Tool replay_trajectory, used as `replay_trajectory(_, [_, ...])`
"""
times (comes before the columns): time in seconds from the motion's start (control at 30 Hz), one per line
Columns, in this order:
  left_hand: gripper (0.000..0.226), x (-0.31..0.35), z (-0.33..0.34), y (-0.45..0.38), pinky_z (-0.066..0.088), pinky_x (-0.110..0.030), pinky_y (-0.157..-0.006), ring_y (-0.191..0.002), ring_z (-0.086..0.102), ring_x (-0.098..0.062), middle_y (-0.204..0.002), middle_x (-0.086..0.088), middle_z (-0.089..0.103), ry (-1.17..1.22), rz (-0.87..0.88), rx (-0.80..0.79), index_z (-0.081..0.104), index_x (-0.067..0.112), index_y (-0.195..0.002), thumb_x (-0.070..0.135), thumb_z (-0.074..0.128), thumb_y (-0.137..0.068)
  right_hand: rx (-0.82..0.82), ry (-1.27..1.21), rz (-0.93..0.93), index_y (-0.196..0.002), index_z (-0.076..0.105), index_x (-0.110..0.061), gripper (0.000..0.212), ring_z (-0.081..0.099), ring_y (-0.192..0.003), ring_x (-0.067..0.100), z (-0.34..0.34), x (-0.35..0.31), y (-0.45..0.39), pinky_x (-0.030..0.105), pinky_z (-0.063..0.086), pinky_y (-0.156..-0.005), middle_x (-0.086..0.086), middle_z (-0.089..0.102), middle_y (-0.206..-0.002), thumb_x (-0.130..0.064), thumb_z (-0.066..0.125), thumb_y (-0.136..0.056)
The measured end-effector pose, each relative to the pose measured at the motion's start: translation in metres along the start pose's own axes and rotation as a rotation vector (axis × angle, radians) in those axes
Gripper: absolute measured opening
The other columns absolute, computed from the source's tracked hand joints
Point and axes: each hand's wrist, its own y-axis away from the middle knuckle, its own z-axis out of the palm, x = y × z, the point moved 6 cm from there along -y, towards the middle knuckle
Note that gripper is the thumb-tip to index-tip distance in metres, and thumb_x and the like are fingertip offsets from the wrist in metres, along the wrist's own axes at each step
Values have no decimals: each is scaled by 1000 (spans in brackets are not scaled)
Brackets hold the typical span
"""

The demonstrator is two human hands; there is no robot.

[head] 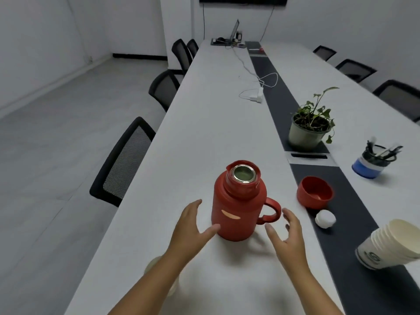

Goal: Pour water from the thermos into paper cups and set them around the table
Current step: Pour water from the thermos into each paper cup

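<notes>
Hands, left [193,226] and right [287,235], spread, flank thermos [238,205]; blurred cup [159,276], seemingly, underneath.

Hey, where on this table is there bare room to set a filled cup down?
Free: the white top left of the thermos out to the table edge, and the long stretch beyond it up to the charger. Crowded: right of the thermos, where the red lid, white stopper, cup stack, plant and pen holder sit.
</notes>
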Motion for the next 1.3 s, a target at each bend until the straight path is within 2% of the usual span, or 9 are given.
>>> replay_trajectory(0.07, [83,5,21,-24,32,-25,-107,-134,31,-14,-145,5,33,55,-52,-100,26,22,-139,38,73,-71,-55,9,39,-122,45,-14,43,44,-110,13,4,3,-23,26,32,-93,-2,49,-115,-12,62,-82])
replay_trajectory(0.17, [69,15,38,-48,40,-3,-77,-114,49,-1,-117,22,50,181,1,-167,38,47,-109,36,76,-53,-156,-36,106,-88,55,-8,8,62,-89,34,10,7,-51,37,43,-76,20,62,-86,-12,61,-83])
replay_trajectory(0.3, [83,20,47,-59,38,2,-73,-100,48,17,-116,17,52,313,82,-213,37,41,-114,18,77,-45,-180,-141,163,-58,43,-4,28,56,-58,33,16,12,-66,35,55,-54,14,43,-61,0,62,-78])
replay_trajectory(0.4, [86,18,50,-53,40,-1,-76,-101,49,14,-118,12,50,340,91,-206,36,39,-114,27,76,-39,-105,-157,185,-51,40,-6,34,41,-56,27,17,18,-59,48,52,-53,9,36,-53,-1,67,-72])
replay_trajectory(0.53, [90,12,50,-34,38,0,-74,-103,44,18,-116,21,48,262,67,-125,33,49,-109,34,77,-32,-33,-144,195,-46,38,-7,38,38,-53,26,8,17,-42,62,48,-58,7,31,-47,4,61,-75])
replay_trajectory(0.63, [90,8,49,-6,40,-4,-73,-102,47,17,-112,23,51,255,25,-78,34,52,-106,41,76,-27,-23,-199,203,-43,39,-7,41,36,-46,23,0,9,-22,58,48,-55,-5,32,-38,7,59,-75])
replay_trajectory(0.93, [95,3,49,111,35,4,-79,-106,45,20,-112,33,51,490,-25,132,35,50,-113,48,80,-30,-175,-97,76,-44,41,0,38,41,-46,26,-31,-31,58,46,48,-53,-2,36,-37,5,62,-75])
replay_trajectory(1.17, [87,-10,42,189,39,1,-79,-103,47,20,-115,27,48,634,-112,240,35,40,-113,54,75,-36,-302,71,-162,-51,41,12,37,36,-48,20,-35,-69,119,29,31,-48,15,36,-47,-3,70,-70])
replay_trajectory(1.3, [92,-24,45,219,45,-14,-89,-109,51,8,-119,17,51,705,-191,257,32,38,-112,59,74,-34,-367,166,-240,-51,48,8,34,35,-43,12,-30,-79,145,21,29,-42,22,39,-46,-6,73,-69])
